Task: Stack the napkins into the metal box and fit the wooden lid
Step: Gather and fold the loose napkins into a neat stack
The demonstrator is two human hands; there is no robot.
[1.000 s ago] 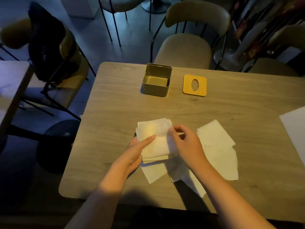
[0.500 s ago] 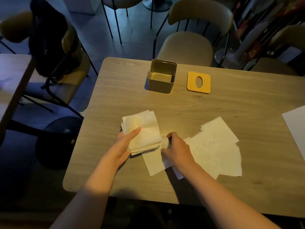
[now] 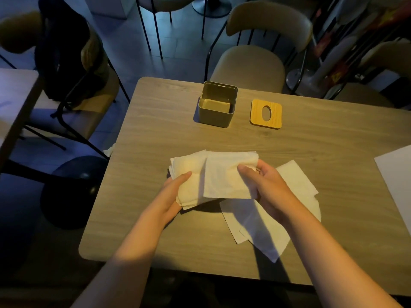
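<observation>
My left hand [image 3: 172, 192] holds a stack of white napkins [image 3: 189, 174] just above the wooden table [image 3: 155, 138], thumb on top. My right hand [image 3: 264, 185] pinches a single napkin [image 3: 224, 178] by its right edge, and that napkin overlaps the right side of the stack. Several loose napkins [image 3: 255, 227] lie spread on the table beneath and to the right of my right hand. The open metal box [image 3: 217, 104] stands farther back near the middle. To its right lies the wooden lid [image 3: 266, 113], flat, with an oval hole.
A white sheet of paper [image 3: 398, 174] lies at the table's right edge. A beige chair [image 3: 249, 67] stands behind the table, more chairs at left and right. A dark bag [image 3: 64, 52] hangs on the left chair. Another table [image 3: 13, 96] is at far left.
My right hand picked one napkin from the loose pile and brought it up over the stack. My left hand moved the stack back toward the right.
</observation>
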